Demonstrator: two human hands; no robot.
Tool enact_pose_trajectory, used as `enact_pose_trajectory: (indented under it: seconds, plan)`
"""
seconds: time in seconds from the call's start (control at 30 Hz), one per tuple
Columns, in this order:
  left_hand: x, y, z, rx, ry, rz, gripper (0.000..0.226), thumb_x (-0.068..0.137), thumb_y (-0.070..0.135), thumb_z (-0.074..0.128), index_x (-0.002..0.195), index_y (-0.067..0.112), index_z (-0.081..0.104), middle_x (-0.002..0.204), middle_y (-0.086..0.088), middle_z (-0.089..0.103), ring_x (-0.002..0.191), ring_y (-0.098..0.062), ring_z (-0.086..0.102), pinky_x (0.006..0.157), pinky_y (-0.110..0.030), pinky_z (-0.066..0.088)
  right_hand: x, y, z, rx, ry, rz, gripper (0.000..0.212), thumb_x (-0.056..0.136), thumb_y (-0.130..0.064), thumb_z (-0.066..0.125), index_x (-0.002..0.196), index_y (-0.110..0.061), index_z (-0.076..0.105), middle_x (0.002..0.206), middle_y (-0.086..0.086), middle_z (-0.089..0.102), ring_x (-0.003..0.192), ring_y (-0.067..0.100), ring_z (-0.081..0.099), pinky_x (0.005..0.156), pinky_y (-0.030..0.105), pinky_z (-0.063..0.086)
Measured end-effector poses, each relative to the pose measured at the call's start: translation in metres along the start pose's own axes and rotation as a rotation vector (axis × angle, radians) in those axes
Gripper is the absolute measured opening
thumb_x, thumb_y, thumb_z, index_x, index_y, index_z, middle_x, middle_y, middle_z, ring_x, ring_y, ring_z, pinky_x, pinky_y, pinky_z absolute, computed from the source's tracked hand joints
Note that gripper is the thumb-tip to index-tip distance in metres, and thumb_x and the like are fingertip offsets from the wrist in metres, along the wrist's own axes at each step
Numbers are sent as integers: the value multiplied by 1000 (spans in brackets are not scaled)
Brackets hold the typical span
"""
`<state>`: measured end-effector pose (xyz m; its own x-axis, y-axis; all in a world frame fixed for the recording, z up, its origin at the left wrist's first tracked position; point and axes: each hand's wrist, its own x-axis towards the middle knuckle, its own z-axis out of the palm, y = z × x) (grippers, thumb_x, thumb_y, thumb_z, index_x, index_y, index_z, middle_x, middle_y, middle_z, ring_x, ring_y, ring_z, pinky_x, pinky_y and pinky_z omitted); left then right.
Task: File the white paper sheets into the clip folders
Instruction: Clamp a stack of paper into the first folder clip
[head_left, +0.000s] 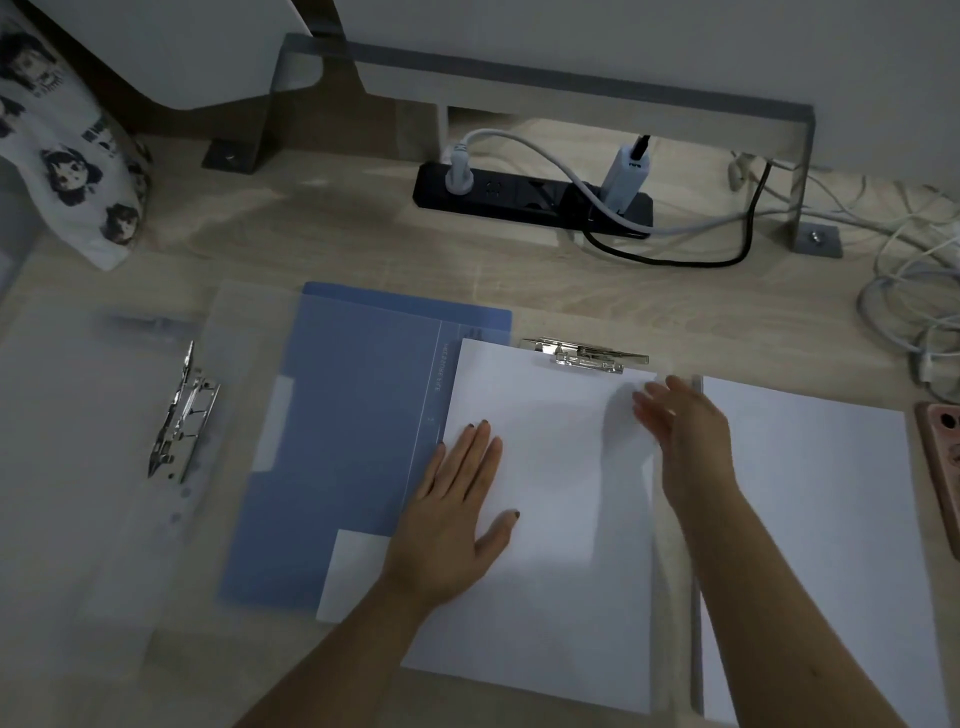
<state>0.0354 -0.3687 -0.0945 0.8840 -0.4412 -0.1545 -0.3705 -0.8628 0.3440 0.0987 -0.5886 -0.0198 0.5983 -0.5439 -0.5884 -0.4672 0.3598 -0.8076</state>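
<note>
On the wooden table (363, 244), near its front edge and about midway along it, a white paper sheet (561, 467) lay with its far edge reaching a metal clip (587, 356); whether the clip pressed down on the paper could not be told. The left hand (457, 525) rested flat on the sheet's left part, its fingers straight and spread, its thumb out to the side, holding nothing. The right hand (685, 441) was blurred at the sheet's right edge, its fingers stretched out and loose, gripping nothing that could be seen; whether it touched the paper could not be told. Just to the left, partly under the sheet, a blue folder (353, 415) lay open. Toward the table's left edge lay a clear folder (78, 467) with its own clip (182, 415) standing raised. To the right of the hands lay more white sheets (810, 519), and beside them, at the right edge, a phone (943, 467) in a pink case. Along the far edge sat a black power strip (519, 189) with plugs in it, and cables (914, 291) were coiled near the far right corner. A printed cloth bag (67, 156) sat at the far left corner.
</note>
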Motion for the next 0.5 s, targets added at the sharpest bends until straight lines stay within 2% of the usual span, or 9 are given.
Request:
enact_pose_trajectory:
  seconds: [0.07,0.13,0.23,0.3,0.37,0.43,0.5]
  plan:
    - [0,-1,0,-20,6,4,67,94,53,24,149,16,10,158,0,7,146,-12,0,117,-34,6,7,-11,11,62,-57,44,39,92,-2,44,130,5,41,87,2,55,85,15,59,87,24,50]
    - [0,-1,0,-51,20,15,67,94,51,26,148,15,12,158,0,9,146,-12,2,117,-35,9,4,-14,21,90,-89,11,41,90,1,46,131,0,43,91,2,58,97,17,57,99,27,44]
    - [0,0,-2,-81,45,16,66,93,48,31,148,14,16,158,0,12,146,-11,5,118,-34,11,-6,-7,31,-96,-98,-199,44,87,7,42,127,-10,49,105,3,62,104,13,57,94,14,42]
    - [0,1,-2,-83,52,12,66,93,48,33,148,15,18,157,-1,14,146,-11,5,118,-33,11,-9,3,38,-323,-141,-372,51,84,13,33,124,-12,53,114,1,62,108,11,57,84,1,39]
    - [0,0,-2,-74,46,6,66,93,49,33,148,15,18,157,0,14,146,-11,5,119,-31,7,-9,9,46,-526,-191,-496,57,83,15,32,127,-13,54,123,-1,59,112,7,52,84,-6,34]
    - [0,0,-2,-66,40,-1,66,92,50,33,147,15,19,157,0,15,146,-11,5,119,-29,4,-8,12,54,-670,-249,-593,59,83,16,33,131,-14,51,131,-1,55,115,4,48,87,-6,30]
    - [0,0,-3,-64,36,-3,66,92,50,34,147,14,22,156,-1,18,146,-12,7,120,-29,3,-6,16,60,-778,-271,-670,62,82,16,34,135,-13,46,137,2,50,120,11,48,90,4,33]
